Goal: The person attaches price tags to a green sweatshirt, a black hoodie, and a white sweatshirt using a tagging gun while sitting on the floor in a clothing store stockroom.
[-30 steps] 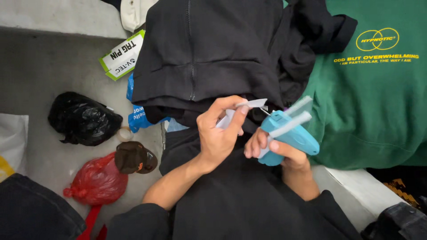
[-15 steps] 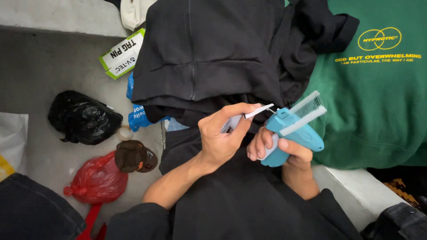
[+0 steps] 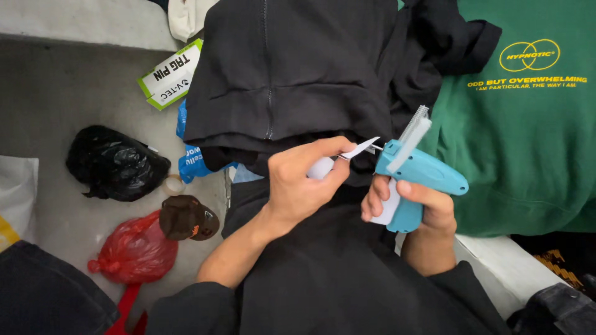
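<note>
Over the folded black zip-up jacket (image 3: 292, 68), the left hand (image 3: 304, 186) pinches a small white paper tag (image 3: 359, 149) and the right hand (image 3: 413, 208) grips a light blue plastic tagging gun (image 3: 419, 177).

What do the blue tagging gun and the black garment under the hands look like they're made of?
The tagging gun in the right hand looks like moulded plastic: a smooth light-blue shell with a soft sheen and a white trigger. The black garment looks like soft matte knit fabric, probably fleece or jersey: it folds and creases, with a zip down the middle.
</note>
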